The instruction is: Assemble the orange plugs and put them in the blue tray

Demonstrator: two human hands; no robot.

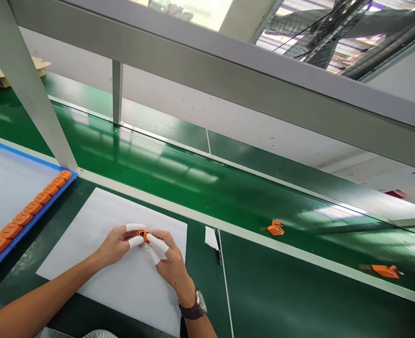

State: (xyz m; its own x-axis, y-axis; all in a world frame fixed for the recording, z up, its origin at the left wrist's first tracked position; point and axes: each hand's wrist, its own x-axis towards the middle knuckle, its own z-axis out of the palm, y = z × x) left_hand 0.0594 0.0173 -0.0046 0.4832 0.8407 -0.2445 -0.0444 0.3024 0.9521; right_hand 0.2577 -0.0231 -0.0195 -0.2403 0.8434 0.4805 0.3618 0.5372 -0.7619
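A small orange plastic part with a dark inside is held over a white sheet. My left hand pinches its left side between thumb and forefinger. From the other side my right hand grips the same part with its fingertips. White finger covers are on the thumb and fingers that show. A watch with a dark strap is on my right wrist. Much of the part is hidden by the fingertips, so its exact kind cannot be made out.
A row of orange pieces lines the blue-edged tray at left. Beyond the table's pale rail runs a green conveyor belt, carrying an orange part and another orange part. A grey frame crosses overhead.
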